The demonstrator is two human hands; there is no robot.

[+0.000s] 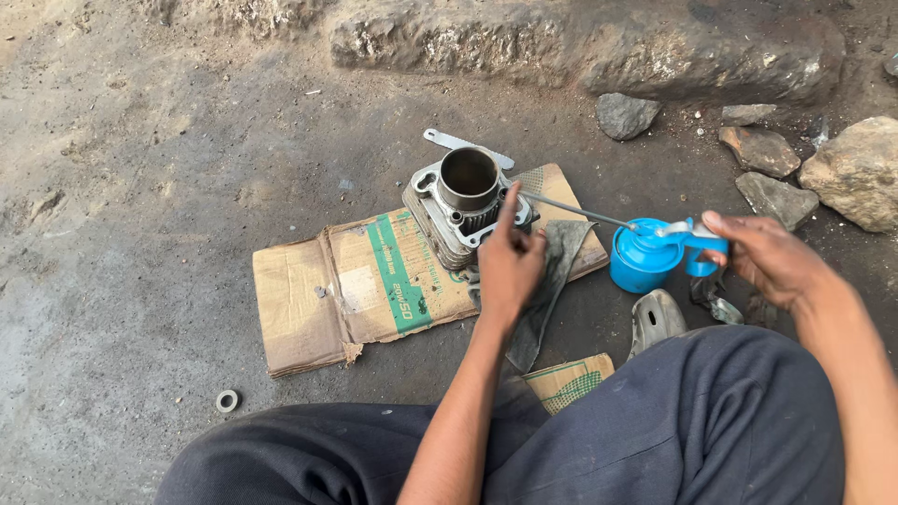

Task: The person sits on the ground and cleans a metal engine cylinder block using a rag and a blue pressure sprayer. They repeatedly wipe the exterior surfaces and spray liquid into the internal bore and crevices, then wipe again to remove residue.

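Right hand [769, 254] is closed on the blue oil can [645, 254]; left hand [508, 260], fingers curled around nothing, steadies the cylinder block [465, 208]. Risk: oil may overshoot the bore, soaking the cardboard [355, 290].

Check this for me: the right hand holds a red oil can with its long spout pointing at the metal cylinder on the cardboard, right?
Not quite: the oil can is blue, not red, as the head view shows. The right hand does hold it, its spout aimed at the metal cylinder on the cardboard.
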